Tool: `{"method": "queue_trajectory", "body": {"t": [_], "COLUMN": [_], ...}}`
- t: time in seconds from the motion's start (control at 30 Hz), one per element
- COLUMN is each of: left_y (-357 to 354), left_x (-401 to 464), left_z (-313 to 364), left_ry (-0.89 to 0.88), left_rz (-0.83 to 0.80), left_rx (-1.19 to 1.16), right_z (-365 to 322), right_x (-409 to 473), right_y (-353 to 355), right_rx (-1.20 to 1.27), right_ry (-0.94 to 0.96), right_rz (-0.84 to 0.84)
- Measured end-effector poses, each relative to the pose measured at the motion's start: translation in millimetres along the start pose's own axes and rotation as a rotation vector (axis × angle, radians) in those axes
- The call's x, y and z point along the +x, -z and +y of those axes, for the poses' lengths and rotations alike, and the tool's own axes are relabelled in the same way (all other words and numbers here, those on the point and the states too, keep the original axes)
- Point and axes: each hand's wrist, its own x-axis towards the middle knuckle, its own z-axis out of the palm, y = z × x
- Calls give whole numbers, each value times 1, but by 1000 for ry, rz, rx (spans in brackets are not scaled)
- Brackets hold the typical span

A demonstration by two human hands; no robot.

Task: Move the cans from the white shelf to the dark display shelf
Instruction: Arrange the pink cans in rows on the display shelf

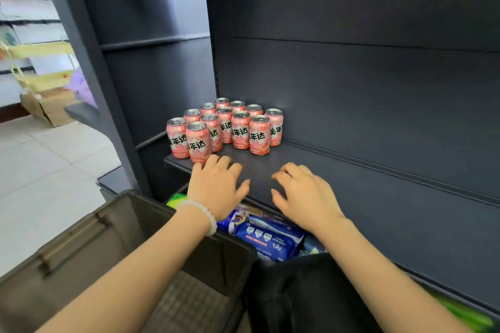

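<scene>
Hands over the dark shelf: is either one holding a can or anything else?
Nothing is held. The left hand and right hand hover with loosely curled fingers before the pink drink cans on the dark metal shelf.

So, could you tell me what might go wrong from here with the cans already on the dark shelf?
1. The front pink can stands at the dark shelf's front edge, right by the left hand; a nudge could tip it off.
2. The cans are packed closely, so knocking one may topple its neighbours.
3. The blue packs lie directly below and could be struck by a falling can.
</scene>
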Motion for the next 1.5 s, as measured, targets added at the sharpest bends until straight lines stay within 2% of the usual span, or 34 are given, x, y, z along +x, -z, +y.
{"method": "queue_trajectory", "body": {"t": [0.17, 0.33, 0.5, 0.63, 0.87, 1.17, 1.37, 1.5], "left_y": [39, 81, 107, 112, 99, 62, 24, 8], "left_x": [-33, -25, -5, 6, 15, 17, 44, 73], "left_z": [33, 46, 59, 78, 128, 206, 228, 232], "left_ry": [48, 26, 4, 43, -141, -452, -553, -610], "left_rz": [-98, -178, -137, -156, -110, -111, -67, -34], "left_rx": [25, 103, 140, 66, -31, -221, -352, -355], "right_z": [9, 19, 19, 26, 62, 109, 138, 156], "right_x": [-37, -52, -43, -41, -85, -165, -152, -128], "right_y": [38, 66, 84, 94, 104, 110, 82, 74], "right_rx": [-10, 14, 0, -29, -38, -66, -109, -139], "right_ry": [1, -48, -76, -116, -304, -708, -825, -876], "right_rz": [-23, -18, -11, -17, -14, -21, -25, -91]}}
